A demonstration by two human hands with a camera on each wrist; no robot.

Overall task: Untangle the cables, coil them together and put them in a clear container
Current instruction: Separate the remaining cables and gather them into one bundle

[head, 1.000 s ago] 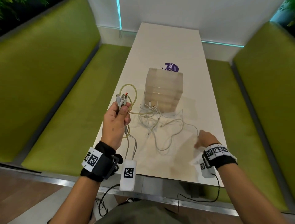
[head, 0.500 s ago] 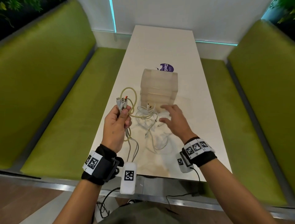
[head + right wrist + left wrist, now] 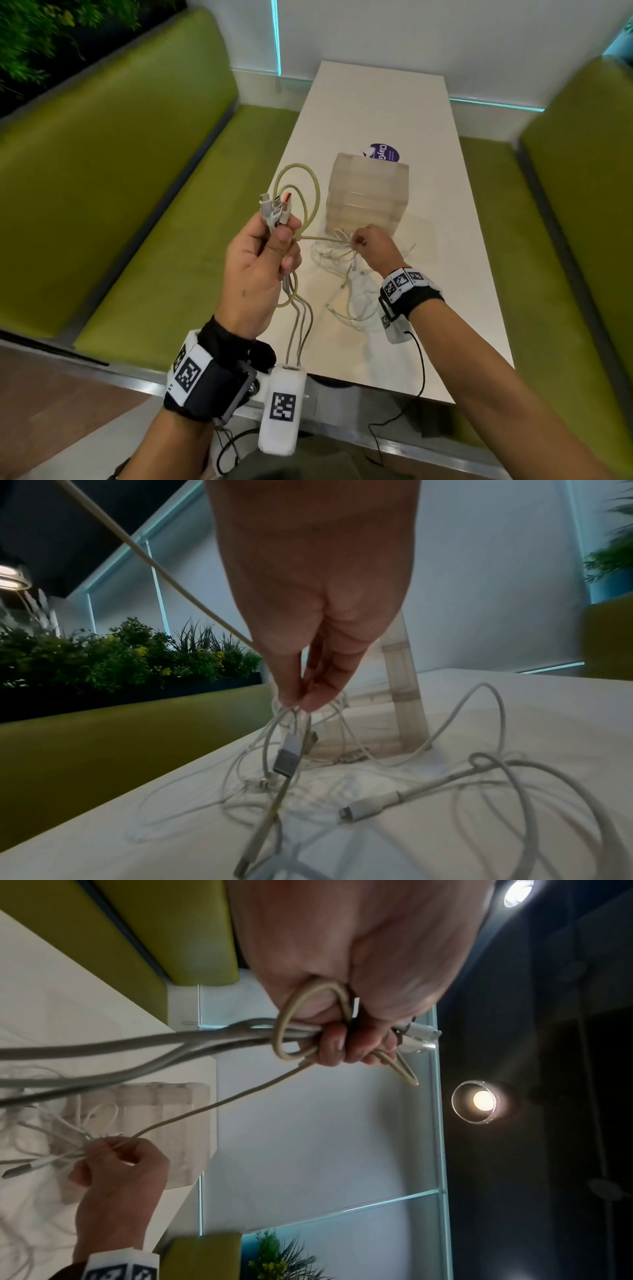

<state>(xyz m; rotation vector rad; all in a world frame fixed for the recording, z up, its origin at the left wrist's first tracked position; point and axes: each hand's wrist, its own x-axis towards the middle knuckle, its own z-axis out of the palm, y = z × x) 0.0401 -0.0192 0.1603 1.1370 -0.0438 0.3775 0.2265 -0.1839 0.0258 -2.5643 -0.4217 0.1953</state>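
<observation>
My left hand (image 3: 263,263) is raised over the table's near left edge, gripping a bunch of cable ends (image 3: 274,210) with their plugs sticking up and a beige cable loop (image 3: 301,192) above the fist; the left wrist view shows the same fist (image 3: 342,1031). A beige strand runs from it to my right hand (image 3: 371,245), which pinches several thin white cables (image 3: 291,723) at the top of the tangle (image 3: 346,284) lying on the white table (image 3: 445,274). The clear container (image 3: 368,193) stands just behind the tangle.
A purple round sticker (image 3: 385,152) lies on the table behind the container. Green padded benches (image 3: 137,205) flank the table on both sides. A white wall closes the far end. Loose white cable loops and plugs (image 3: 377,804) spread toward the near right of the table.
My right hand moved from the table's right edge to the tangle in front of the container and pinched the white cables. The left hand rose slightly, still holding its bunch.
</observation>
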